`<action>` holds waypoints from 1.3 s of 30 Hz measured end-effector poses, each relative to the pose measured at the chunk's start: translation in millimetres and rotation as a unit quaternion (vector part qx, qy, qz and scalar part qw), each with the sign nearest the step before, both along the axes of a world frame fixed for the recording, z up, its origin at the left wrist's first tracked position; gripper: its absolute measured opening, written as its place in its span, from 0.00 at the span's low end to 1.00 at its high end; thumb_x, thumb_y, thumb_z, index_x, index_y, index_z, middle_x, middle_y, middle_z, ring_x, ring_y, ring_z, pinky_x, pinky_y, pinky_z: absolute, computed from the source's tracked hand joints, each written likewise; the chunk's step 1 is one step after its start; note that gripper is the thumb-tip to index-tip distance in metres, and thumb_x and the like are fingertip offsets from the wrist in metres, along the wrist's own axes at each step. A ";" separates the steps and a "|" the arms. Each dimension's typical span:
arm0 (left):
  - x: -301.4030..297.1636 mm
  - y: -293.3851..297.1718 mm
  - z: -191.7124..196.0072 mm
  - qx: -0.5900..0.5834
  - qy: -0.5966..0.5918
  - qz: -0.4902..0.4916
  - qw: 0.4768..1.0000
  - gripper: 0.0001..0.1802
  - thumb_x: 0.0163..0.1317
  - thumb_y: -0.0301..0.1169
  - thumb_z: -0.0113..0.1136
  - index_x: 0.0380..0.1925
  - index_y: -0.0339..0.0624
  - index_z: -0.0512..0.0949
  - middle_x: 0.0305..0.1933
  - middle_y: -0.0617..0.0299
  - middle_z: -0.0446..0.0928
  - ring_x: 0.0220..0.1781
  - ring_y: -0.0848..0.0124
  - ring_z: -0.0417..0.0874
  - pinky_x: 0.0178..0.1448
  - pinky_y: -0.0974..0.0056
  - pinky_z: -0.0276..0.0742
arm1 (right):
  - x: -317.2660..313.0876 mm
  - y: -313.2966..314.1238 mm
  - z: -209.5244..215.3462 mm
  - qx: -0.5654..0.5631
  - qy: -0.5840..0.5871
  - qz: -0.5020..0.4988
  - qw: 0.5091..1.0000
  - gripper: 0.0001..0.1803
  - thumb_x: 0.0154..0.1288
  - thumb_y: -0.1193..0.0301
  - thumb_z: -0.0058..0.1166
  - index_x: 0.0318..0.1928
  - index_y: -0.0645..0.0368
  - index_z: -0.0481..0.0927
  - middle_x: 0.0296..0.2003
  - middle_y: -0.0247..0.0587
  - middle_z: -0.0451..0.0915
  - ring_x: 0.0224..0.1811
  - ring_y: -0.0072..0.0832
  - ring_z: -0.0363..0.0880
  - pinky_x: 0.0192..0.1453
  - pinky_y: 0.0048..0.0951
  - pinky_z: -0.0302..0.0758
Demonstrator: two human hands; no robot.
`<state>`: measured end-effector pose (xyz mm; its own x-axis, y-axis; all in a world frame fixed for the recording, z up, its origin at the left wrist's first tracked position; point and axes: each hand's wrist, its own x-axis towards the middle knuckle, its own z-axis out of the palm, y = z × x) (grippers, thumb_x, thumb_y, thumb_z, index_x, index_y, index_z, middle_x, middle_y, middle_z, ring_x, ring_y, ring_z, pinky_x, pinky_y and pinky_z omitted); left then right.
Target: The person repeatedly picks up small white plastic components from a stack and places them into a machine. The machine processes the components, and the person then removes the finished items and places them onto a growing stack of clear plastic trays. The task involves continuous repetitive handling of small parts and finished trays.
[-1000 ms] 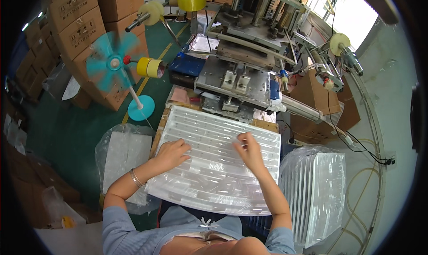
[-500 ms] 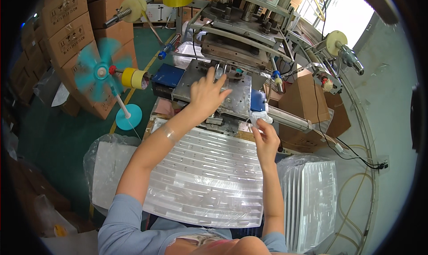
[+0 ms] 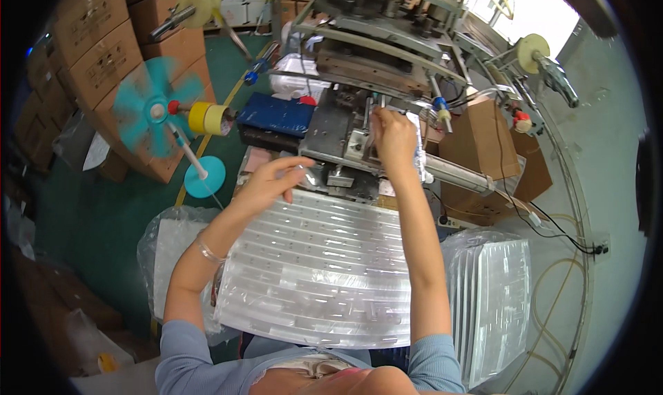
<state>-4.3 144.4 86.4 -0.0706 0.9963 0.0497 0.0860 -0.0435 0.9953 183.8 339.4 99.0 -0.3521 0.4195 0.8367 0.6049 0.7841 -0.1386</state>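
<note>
Evidently your right hand [image 3: 395,141] reaches onto the press plate [image 3: 328,129] with fingers bent together, but its own back hides the fingertips, so I cannot tell what they hold. Your left hand [image 3: 271,183] is half open by the far left corner of the white tray [image 3: 318,271], beside a clear piece [image 3: 309,177], and whether it grips this piece I cannot tell. The tray lies before you, its right side partly hidden by your right forearm [image 3: 425,257], and the press [image 3: 380,32] is cut off at the top.
</note>
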 end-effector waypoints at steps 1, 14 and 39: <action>-13.1 -18.2 -5.2 -0.037 -0.065 0.013 0.997 0.19 0.64 0.37 0.54 0.53 0.41 0.73 0.41 0.58 0.79 0.37 0.73 0.81 0.32 0.73 0.75 | 1.8 1.2 -0.6 0.002 -0.006 0.001 1.000 0.05 0.55 0.73 0.58 0.32 0.60 0.81 0.26 0.47 0.80 0.27 0.42 0.79 0.33 0.37 0.73; -77.8 -168.7 -49.6 -0.129 -0.241 0.194 0.942 0.17 0.65 0.37 0.53 0.50 0.39 0.71 0.44 0.57 0.78 0.45 0.70 0.80 0.38 0.72 0.75 | -12.2 -210.1 -81.8 -0.172 -0.123 0.264 0.941 0.19 0.47 0.73 0.62 0.43 0.54 0.78 0.31 0.36 0.74 0.32 0.33 0.72 0.35 0.34 0.65; 11.1 -63.7 -54.1 0.128 0.405 0.125 0.897 0.13 0.50 0.22 0.52 0.38 0.39 0.77 0.38 0.55 0.77 0.43 0.57 0.78 0.46 0.57 0.74 | 59.1 -149.6 -88.1 -0.473 0.079 0.184 0.858 0.13 0.57 0.72 0.55 0.39 0.58 0.66 0.37 0.46 0.80 0.22 0.27 0.75 0.26 0.28 0.71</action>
<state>6.8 80.7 32.3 -0.1278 0.9032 0.4097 0.8154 -0.1394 0.5618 242.9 189.7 10.9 -0.5189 0.8224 0.2333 0.2557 0.4097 -0.8757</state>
